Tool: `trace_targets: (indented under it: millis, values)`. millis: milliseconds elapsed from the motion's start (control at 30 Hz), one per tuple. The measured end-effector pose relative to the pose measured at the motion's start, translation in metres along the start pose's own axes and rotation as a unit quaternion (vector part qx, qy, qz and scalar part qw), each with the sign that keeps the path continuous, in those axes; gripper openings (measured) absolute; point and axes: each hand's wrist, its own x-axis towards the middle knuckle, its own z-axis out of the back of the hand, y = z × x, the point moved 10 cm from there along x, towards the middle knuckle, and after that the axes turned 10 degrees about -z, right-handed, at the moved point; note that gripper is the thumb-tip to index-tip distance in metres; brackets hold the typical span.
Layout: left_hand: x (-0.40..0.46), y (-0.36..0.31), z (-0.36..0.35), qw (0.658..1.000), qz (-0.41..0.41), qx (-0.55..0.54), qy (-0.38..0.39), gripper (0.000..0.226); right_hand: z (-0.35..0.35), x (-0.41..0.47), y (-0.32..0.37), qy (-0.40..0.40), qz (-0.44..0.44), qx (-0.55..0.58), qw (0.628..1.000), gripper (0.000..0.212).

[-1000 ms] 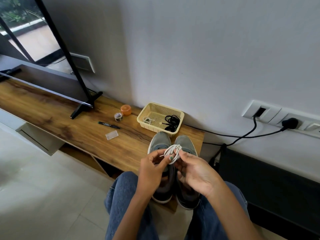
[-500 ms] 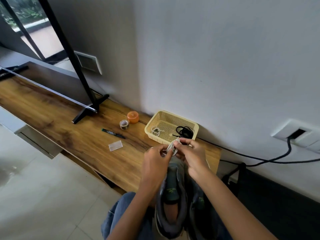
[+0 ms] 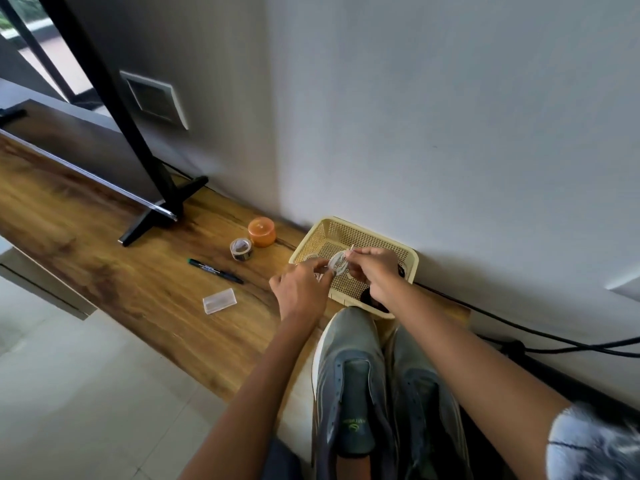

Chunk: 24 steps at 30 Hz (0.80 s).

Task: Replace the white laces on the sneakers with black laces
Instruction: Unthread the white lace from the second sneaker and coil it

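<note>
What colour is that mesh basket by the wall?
Pale yellow basket, seen clearly in the head view.

Glossy wood-grain shelf [image 3: 104, 258], perforated plastic basket [image 3: 349, 233], matt fabric sneakers [image 3: 349, 372]

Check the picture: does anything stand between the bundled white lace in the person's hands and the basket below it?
Nothing visible does. Both the left hand and right hand pinch the coiled white lace directly over the open mesh floor of the yellow basket.

Wooden worktop [image 3: 104, 258] along wall, carrying stand [image 3: 162, 209], orange tub [image 3: 261, 231], tape [image 3: 240, 249], pen [image 3: 215, 270], clear case [image 3: 219, 301], basket [image 3: 349, 227], sneakers [image 3: 377, 382].
</note>
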Motion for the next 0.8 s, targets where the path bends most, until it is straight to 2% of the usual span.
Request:
trace_targets:
  millis: [167, 333, 400, 500, 633, 800]
  values:
    - [-0.006, 0.001, -0.014, 0.999, -0.031, 0.028, 0.014, 0.043, -0.009, 0.028, -0.010, -0.029, -0.041, 0.056, 0.997, 0.012]
    - [-0.019, 0.003, -0.024, 0.997, -0.069, 0.025, 0.016, 0.044, -0.025, 0.042, -0.017, -0.031, -0.088, 0.091, 0.992, 0.005]
    - [-0.020, 0.004, -0.029, 0.996, -0.074, 0.031, 0.029, 0.044, -0.028, 0.045, -0.020, -0.027, -0.104, 0.089, 0.990, 0.011]
    - [-0.021, 0.002, -0.031, 0.995, -0.084, 0.039, 0.043, 0.045, -0.024, 0.049, -0.025, -0.033, -0.108, 0.031, 0.993, 0.023]
    - [-0.026, -0.001, -0.028, 0.993, -0.091, 0.045, 0.056, 0.047, -0.005, 0.042, -0.018, -0.059, -0.079, -0.053, 0.994, 0.021]
    - [-0.046, -0.018, -0.014, 0.994, -0.101, 0.011, 0.036, 0.047, 0.016, 0.022, 0.018, -0.061, 0.046, -0.186, 0.980, 0.017]
